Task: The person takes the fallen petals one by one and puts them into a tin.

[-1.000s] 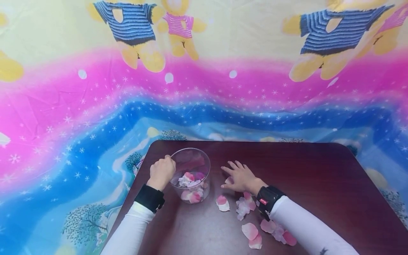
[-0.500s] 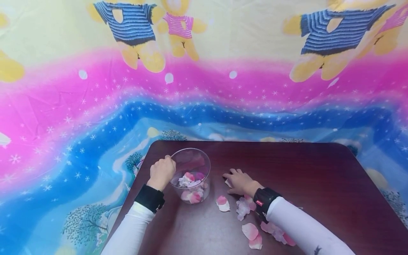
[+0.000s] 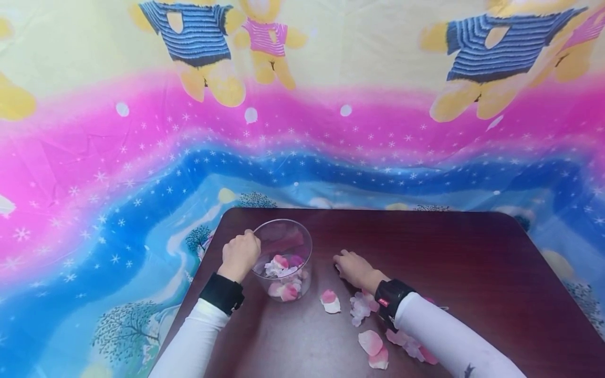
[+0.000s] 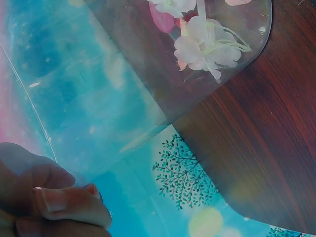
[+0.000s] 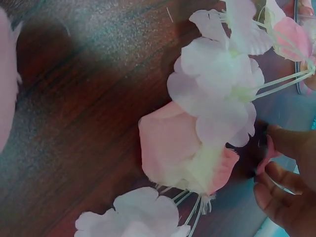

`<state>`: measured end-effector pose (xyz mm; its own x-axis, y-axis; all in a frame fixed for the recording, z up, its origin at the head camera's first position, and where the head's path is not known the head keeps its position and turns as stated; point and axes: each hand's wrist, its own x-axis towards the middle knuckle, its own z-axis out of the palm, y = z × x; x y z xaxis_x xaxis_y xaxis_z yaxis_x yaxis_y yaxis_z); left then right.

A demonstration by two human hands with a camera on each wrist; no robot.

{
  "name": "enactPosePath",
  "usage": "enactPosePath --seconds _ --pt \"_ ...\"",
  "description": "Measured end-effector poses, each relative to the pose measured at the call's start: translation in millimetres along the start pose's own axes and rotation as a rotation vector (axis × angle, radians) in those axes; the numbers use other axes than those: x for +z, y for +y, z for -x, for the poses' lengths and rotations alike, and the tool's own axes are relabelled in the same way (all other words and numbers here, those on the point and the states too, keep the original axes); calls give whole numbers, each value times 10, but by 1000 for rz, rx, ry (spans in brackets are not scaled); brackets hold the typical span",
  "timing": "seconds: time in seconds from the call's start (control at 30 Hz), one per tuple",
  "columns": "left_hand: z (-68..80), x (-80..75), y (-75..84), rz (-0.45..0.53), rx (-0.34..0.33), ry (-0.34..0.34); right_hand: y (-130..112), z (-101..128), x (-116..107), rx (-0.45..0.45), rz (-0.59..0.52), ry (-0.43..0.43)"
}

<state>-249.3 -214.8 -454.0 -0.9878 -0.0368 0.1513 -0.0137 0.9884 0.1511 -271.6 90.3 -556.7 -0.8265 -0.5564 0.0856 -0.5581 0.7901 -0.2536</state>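
Observation:
A clear glass bowl [image 3: 287,234] stands on the left part of a dark wooden table [image 3: 449,252] and holds several pink and white petals [image 3: 282,268]. My left hand [image 3: 241,253] grips the bowl's near-left rim; the left wrist view shows its curled fingers [image 4: 59,207] at the glass wall [image 4: 148,89], with petals [image 4: 207,47] inside. To the right of the bowl, my right hand [image 3: 351,265] lies on the table with fingers curled in. In the right wrist view its fingertips [image 5: 286,187] pinch a pink petal [image 5: 267,150].
Loose petals lie on the table near my right forearm: one [image 3: 330,302] by the bowl, a cluster [image 3: 361,307] at the wrist, more [image 3: 372,346] toward the front edge. A colourful printed cloth [image 3: 142,157] hangs behind and around the table.
My right hand lay flat with spread fingers over a petal; its fingers have curled in around the petal. The left hand and the bowl have not moved.

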Motion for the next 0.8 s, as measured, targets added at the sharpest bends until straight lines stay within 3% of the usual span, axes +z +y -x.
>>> enactPosePath --seconds 0.17,0.5,0.8 --pt "-4 1 0 -8 -5 -10 23 -38 64 3 3 -1" --pt "-1 2 7 6 -10 0 65 -84 113 51 -95 24" --pt "-3 -4 5 9 -13 -8 18 -151 -121 44 -102 71"
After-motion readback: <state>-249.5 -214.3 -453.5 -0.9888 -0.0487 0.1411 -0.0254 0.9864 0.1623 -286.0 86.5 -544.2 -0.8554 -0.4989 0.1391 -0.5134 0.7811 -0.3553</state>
